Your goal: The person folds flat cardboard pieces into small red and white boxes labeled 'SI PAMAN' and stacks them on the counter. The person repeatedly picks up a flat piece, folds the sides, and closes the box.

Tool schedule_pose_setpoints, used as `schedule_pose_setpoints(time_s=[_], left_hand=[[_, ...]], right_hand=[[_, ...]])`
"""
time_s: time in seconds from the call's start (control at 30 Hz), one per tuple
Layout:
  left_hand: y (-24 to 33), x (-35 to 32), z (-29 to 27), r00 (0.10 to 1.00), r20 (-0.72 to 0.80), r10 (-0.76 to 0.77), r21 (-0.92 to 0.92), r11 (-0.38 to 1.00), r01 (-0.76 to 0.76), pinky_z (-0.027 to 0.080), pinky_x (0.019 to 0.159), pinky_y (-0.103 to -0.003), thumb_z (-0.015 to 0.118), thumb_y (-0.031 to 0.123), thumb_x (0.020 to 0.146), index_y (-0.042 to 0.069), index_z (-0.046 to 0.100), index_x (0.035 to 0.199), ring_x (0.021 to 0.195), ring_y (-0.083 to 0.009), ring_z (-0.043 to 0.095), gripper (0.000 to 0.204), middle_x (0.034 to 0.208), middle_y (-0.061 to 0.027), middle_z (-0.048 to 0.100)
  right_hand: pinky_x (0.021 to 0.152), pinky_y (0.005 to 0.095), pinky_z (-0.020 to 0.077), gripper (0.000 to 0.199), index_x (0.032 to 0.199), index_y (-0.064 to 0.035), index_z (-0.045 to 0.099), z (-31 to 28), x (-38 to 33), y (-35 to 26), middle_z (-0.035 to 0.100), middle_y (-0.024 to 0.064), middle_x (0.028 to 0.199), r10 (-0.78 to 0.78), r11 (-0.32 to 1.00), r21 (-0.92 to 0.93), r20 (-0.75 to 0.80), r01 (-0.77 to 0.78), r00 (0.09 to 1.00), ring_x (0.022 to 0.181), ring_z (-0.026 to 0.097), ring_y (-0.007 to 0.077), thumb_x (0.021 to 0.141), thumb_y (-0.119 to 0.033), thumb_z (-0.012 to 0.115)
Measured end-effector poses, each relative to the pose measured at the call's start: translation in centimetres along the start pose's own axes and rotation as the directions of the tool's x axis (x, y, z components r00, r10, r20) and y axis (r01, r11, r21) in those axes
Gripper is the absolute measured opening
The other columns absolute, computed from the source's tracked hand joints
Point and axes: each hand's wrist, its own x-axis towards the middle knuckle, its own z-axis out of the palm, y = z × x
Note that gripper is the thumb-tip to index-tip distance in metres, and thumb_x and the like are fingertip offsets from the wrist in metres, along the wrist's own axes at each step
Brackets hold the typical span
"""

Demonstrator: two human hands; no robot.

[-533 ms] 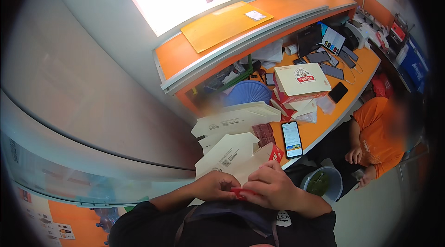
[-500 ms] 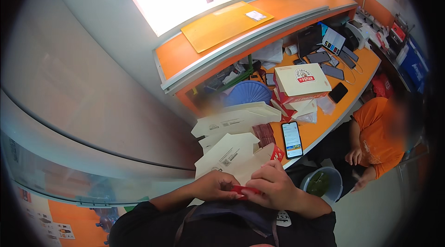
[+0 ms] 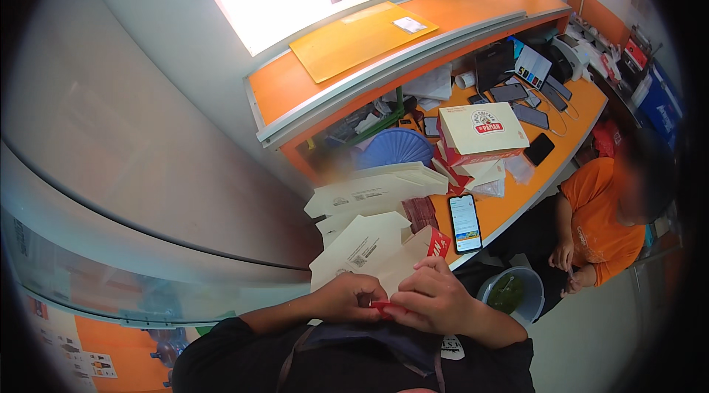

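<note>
Pinching close to my chest, my left hand (image 3: 353, 297) is curled shut on the near edge of a flat cardboard box blank (image 3: 373, 253), cream outside with a red flap, its fingertips meeting my right at a small red tab (image 3: 384, 307). The blank lies on the near end of the orange desk (image 3: 517, 194) and reaches over the edge toward me. My right hand (image 3: 436, 297) is closed too, fingers folded over that same red tab, thumb hidden beneath, so how firmly it grips I cannot tell.

I judge the card light and fairly stiff, springy along its creases, and easy to dent or tear at the thin tabs. Best held near a fold line with fingertips on both faces, rather than out on a loose flap, which would bend.

Just beyond it lies another unfolded cream blank (image 3: 377, 190), and beside that a phone (image 3: 464, 222) with its screen lit. Further right stands an assembled cream and red box (image 3: 481, 131) on other red pieces, with a blue ribbed fan-like thing (image 3: 399, 148) to its left. More dark phones (image 3: 528, 109) lie toward the far end of the desk. On the far right another person in an orange shirt (image 3: 598, 219) sits low by a grey bucket (image 3: 512, 293).
</note>
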Motion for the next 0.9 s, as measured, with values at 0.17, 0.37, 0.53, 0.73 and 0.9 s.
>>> schedule_pose_setpoints(time_s=[0.17, 0.37, 0.53, 0.73, 0.9], left_hand=[[0.5, 2.0, -2.0, 0.974, -0.218, -0.063, -0.021, 0.998, 0.060, 0.054, 0.069, -0.029, 0.082, 0.014, 0.092, 0.004, 0.073, 0.099, 0.077, -0.0111, 0.067, 0.015, 0.086, -0.0023, 0.071], [6.6, 2.4, -3.6, 0.956, -0.238, -0.171, -0.175, 0.976, 0.131, 0.057, 0.072, -0.024, 0.083, 0.002, 0.090, -0.002, 0.069, 0.107, 0.083, -0.0068, 0.068, 0.023, 0.095, -0.0040, 0.075], [6.0, 3.0, -3.7, 0.963, -0.181, -0.198, -0.308, 0.942, 0.136, 0.058, 0.080, -0.026, 0.080, 0.001, 0.092, -0.004, 0.071, 0.111, 0.090, -0.0100, 0.071, 0.022, 0.103, -0.0078, 0.077], [5.8, 3.0, -3.4, 0.973, -0.131, -0.190, -0.214, 0.964, 0.160, 0.059, 0.084, -0.028, 0.075, 0.003, 0.097, -0.005, 0.071, 0.122, 0.094, -0.0114, 0.072, 0.027, 0.108, -0.0113, 0.078], [5.7, 3.3, -3.2, 0.974, -0.164, -0.157, -0.192, 0.974, 0.124, 0.059, 0.082, -0.031, 0.071, 0.005, 0.097, -0.001, 0.072, 0.120, 0.091, -0.0142, 0.073, 0.024, 0.102, -0.0125, 0.078]], right_hand=[[0.080, 0.0372, 0.0513, 0.025, 0.102, -0.0072, 0.072, -0.2, 1.0, 2.8, 0.068, 0.0091, 0.096, 0.200, 0.973, -0.058, -0.261, -0.222, 0.944, 0.085, 0.065, 0.0266, 0.083, -0.013, 0.087], [0.068, 0.0290, 0.0501, 0.025, 0.102, -0.0039, 0.072, -0.4, 1.3, 2.2, 0.066, 0.0083, 0.096, 0.319, 0.942, 0.072, -0.497, -0.329, 0.807, 0.081, 0.064, 0.0181, 0.086, -0.016, 0.087], [0.066, 0.0284, 0.0497, 0.025, 0.101, -0.0041, 0.072, -0.2, 0.6, 2.9, 0.066, 0.0078, 0.093, 0.307, 0.944, 0.055, -0.506, -0.324, 0.806, 0.080, 0.063, 0.0170, 0.083, -0.012, 0.089], [0.067, 0.0313, 0.0499, 0.029, 0.099, -0.0054, 0.074, -1.5, 0.6, 1.9, 0.065, 0.0069, 0.093, 0.276, 0.955, -0.026, -0.297, -0.297, 0.914, 0.080, 0.062, 0.0205, 0.076, -0.009, 0.091], [0.076, 0.0369, 0.0490, 0.035, 0.103, -0.0072, 0.076, -2.0, 0.4, 1.9, 0.064, 0.0050, 0.096, 0.205, 0.971, -0.090, -0.163, -0.221, 0.965, 0.087, 0.061, 0.0246, 0.071, -0.008, 0.091]])
